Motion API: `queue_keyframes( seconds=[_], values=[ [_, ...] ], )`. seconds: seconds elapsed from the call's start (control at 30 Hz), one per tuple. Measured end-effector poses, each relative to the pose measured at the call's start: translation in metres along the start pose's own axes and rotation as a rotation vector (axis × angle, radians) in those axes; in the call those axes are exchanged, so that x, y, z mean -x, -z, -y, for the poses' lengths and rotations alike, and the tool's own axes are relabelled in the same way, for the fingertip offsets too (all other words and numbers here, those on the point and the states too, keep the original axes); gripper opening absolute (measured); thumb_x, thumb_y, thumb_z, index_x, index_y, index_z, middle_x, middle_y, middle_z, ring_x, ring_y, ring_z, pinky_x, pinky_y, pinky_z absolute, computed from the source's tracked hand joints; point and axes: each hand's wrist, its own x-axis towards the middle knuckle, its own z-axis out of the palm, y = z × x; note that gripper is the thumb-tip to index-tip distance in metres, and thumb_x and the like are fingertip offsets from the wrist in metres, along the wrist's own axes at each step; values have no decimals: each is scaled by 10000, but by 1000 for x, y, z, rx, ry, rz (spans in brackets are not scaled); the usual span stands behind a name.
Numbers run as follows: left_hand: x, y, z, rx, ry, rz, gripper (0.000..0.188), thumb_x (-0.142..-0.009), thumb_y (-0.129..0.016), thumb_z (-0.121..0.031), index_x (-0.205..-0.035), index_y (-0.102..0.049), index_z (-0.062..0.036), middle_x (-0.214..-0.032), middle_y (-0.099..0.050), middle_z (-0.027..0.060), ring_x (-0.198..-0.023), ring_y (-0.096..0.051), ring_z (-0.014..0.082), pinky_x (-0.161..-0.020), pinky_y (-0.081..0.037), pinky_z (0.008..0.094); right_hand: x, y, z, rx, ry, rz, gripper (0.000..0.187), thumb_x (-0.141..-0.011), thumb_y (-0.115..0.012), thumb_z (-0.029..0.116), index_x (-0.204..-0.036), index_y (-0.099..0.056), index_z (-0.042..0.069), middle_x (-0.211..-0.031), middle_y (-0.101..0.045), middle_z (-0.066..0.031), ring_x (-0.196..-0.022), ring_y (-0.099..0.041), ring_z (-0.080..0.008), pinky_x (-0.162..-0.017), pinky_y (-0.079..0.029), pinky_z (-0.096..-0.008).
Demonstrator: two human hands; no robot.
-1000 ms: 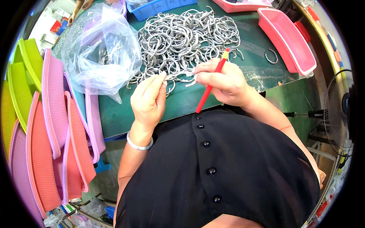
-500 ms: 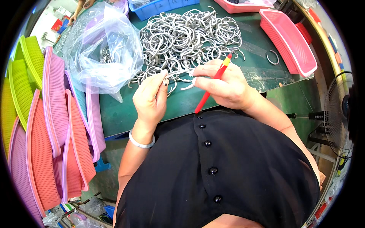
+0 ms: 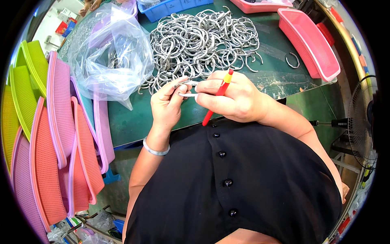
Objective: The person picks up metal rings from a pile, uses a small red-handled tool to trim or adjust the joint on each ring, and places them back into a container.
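Observation:
Over the table's near edge, my left hand (image 3: 165,106) pinches an open C-shaped silver-grey metal ring (image 3: 187,95) between thumb and fingers. My right hand (image 3: 241,99) meets it from the other side, its thumb and fingertips on the ring's ends. Tucked among the right hand's fingers is a red pen (image 3: 207,117) with a yellow band, slanting down toward my black shirt. Fingers partly cover the ring, so whether more than one is held cannot be made out. Just beyond both hands lies a large heap of similar rings (image 3: 191,38).
Left of the heap is a clear plastic bag (image 3: 118,77). Stacked coloured baskets (image 3: 61,114) crowd the left side. A pink basket (image 3: 308,44) stands at right near a single ring (image 3: 292,60), with a fan (image 3: 361,122) beyond. At the back is a blue crate (image 3: 174,9).
My hands have come closer together around the ring. The right hand moved left and slightly down with the pen, and the left hand shifted a little right.

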Motion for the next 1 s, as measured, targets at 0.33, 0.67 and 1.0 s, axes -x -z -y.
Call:
queue_keyframes(
  seconds=[0.33,0.67,1.0],
  values=[
    [0,0,-5,113,71,-33,158,-888,-542,-57,-1009,-604,25,-820,-636,69,-684,-596,113,-630,-495,232,14,-7,-10,-517,-714,-198,221,-798,-592,-47,-1012,-576,5,-875,-621,-68,-835,-634,-176,-663,-503,-263],
    [2,-2,-11,172,21,17,187,-891,-533,-58,-1054,-564,28,-881,-635,115,-721,-624,156,-648,-513,261,29,-9,-24,-891,-890,-263,167,-821,-514,-93,-951,-584,-14,-991,-612,-88,-900,-605,-129,-787,-494,-250],
    [3,-5,-14,93,-76,17,341,-838,-545,53,-1169,-478,13,-933,-612,123,-812,-610,160,-735,-512,272,43,-18,-31,-565,-563,-260,266,-697,-502,-199,-855,-573,3,-1146,-584,-162,-1020,-598,-244,-853,-500,-306]
  ],
)
